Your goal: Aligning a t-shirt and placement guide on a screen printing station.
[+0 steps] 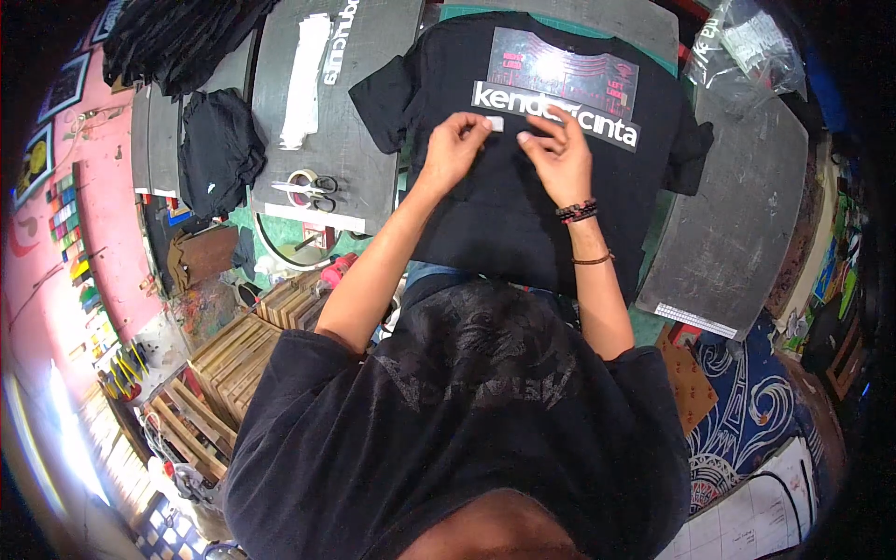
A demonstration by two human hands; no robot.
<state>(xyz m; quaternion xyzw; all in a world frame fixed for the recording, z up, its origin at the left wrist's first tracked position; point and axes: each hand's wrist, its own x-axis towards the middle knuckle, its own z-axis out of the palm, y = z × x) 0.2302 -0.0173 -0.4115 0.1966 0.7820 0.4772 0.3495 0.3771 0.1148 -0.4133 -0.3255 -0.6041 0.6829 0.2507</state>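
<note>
A black T-shirt (532,205) lies spread on a dark board in front of me. On its chest sit a clear, shiny ruler sheet (523,61) with pink markings and, just below, a black transfer strip (611,133) with white lettering. My left hand (455,149) is closed in a pinch on a small white piece of tape (496,123), just below the strip's left part. Fingers curved and apart, my right hand (563,159) hovers over the shirt beside the strip's middle, with nothing visible in it.
Left of the shirt, scissors (324,193) and a tape roll (301,177) rest on another dark board (359,140). Folded black cloth (219,140) hangs farther left. A clear plastic bag (747,47) lies at the far right. Wooden frames (233,359) stand below on the left.
</note>
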